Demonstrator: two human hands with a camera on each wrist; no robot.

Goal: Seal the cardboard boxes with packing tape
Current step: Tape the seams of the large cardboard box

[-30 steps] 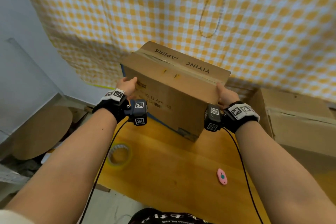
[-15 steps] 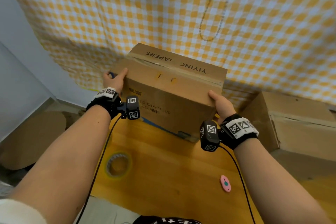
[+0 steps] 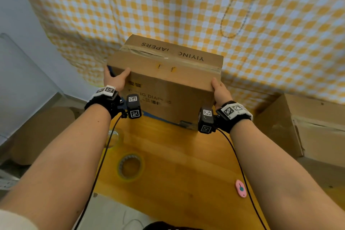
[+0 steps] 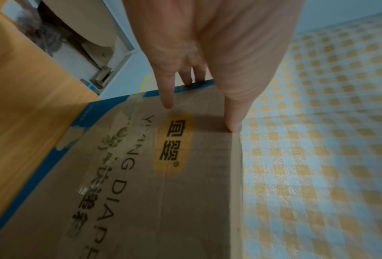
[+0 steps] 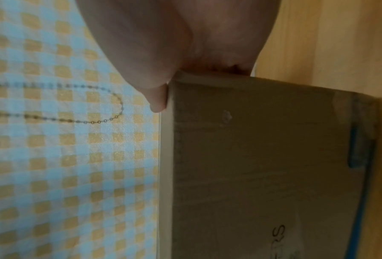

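A brown cardboard box (image 3: 168,73) printed with diaper lettering stands at the back of the wooden table (image 3: 177,155). Clear tape runs along its top seam. My left hand (image 3: 115,78) grips the near left top corner; the thumb (image 4: 234,105) lies on the top edge, the index finger (image 4: 166,87) on the printed face, and the other fingers curl round the corner. My right hand (image 3: 220,89) grips the near right top corner, its thumb (image 5: 154,94) on the top edge and its fingers hidden behind the side. Whether the box is off the table I cannot tell.
A roll of clear tape (image 3: 130,167) lies flat on the table near its left edge, and a pink cutter (image 3: 240,188) lies nearer to me on the right. A second cardboard box (image 3: 308,127) stands at the right. A yellow checked curtain (image 3: 186,5) hangs directly behind.
The box has turned so its printed face points more squarely at me. My left hand has shifted round the left corner, and the right hand stays on the right corner.
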